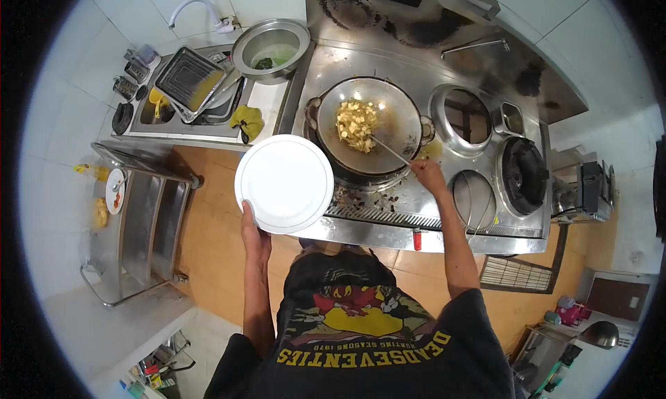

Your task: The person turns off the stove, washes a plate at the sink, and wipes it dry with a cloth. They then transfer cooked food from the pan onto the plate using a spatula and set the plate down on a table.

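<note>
White plate (284, 184), perhaps faintly grey-ringed; yellowish food (356, 124); grey wok (397, 115)

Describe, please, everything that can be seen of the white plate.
The plate is round, white and smooth, perhaps ceramic or plastic; the picture does not settle which. A thin darker line circles its face inside the rim. No food shows on it, and no crack is visible. The left hand holds it by the near edge, with the thumb at the rim. Its face is turned up toward the camera. In the picture it appears left of the wok and nearer the person.
</note>
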A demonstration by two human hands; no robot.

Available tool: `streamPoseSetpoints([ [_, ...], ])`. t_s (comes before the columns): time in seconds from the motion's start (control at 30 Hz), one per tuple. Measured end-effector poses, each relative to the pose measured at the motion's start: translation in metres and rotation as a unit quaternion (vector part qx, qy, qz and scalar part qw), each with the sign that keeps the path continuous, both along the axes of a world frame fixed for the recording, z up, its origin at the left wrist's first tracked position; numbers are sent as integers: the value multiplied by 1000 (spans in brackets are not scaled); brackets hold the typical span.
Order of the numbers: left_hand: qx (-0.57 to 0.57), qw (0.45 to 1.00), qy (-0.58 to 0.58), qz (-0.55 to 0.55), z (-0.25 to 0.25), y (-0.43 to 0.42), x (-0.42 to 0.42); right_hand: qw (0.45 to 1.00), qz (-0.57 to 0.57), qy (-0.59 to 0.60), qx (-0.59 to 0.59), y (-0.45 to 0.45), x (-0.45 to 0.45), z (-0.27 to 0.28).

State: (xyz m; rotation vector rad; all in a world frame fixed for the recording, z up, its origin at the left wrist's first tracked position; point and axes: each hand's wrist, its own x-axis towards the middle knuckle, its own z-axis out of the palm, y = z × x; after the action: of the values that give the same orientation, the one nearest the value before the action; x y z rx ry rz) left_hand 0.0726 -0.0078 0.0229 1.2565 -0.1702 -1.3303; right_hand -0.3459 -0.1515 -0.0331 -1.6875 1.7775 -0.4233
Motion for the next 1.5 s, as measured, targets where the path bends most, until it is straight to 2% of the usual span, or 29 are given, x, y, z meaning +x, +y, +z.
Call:
streamPoseSetpoints([
  [0.1,-16,1000,-12,-9,2,1,3,996,-22,21,-87,12,22,-14],
  [0.13,-17,1000,-11,-10,4,0,3,994,-26,-6,-108,13,27,-19],
  [0.23,-16,1000,-6,-13,7,1,3,997,-51,29,-53,11,36,-11],
  [0.33,-3,1000,-8,-12,12,1,1,997,-72,-12,-38,12,35,-9],
  [0.43,0,1000,-13,-3,15,-2,-2,988,-29,-8,-149,24,21,-11],
  [0.53,-34,999,6,-14,3,-7,1,987,-36,-27,-153,35,6,-6],
  [0.63,-47,998,19,-30,-2,-14,0,997,-68,-16,-40,46,-3,23],
  [0.67,-49,998,22,-27,-3,-18,-2,996,-75,-17,-34,49,-10,19],
  [0.77,-38,998,38,-21,-5,-32,-9,996,-82,-16,-34,59,-13,40],
  [0.97,-39,998,38,-24,-25,-56,-17,994,-61,-27,-82,67,-31,32],
  [1.07,-49,997,43,-30,-25,-65,-25,996,-73,-37,-29,66,-33,45],
  [1.3,-62,996,53,-38,-43,-83,-39,997,-58,-8,-46,64,-50,75],
  [1.5,-40,997,52,-41,-36,-104,-63,997,-73,-2,-1,66,-38,164],
])
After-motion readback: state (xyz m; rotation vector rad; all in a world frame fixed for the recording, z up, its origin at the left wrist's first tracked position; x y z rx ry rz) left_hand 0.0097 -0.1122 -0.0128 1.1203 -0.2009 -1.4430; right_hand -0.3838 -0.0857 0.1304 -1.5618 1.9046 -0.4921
